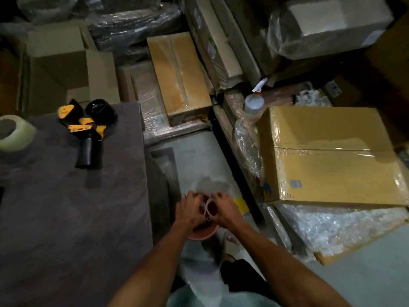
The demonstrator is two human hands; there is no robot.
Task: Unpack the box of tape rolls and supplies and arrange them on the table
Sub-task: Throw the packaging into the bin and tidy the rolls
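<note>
Tape roll (15, 134), pale and clear, already lies on the tabletop (73, 213) at its far left edge, partly cut off by the view; being round and close to that edge, it could roll or get nudged off. Just right of it the yellow-and-black tape dispenser (86, 129) lies on its side near the back edge, well apart from the hands. Further right, off the tabletop and above the floor, the left hand (190, 210) and right hand (223, 209) work together, fingers curled round a thin white band (208, 207) held over a reddish roll or cup (201, 233); which of the two it is, I cannot tell. The grip looks fiddly, and dim light hides detail, so the band could slip or the reddish piece drop to the floor. The taped cardboard box (332, 156) sits at right, untouched.
</note>
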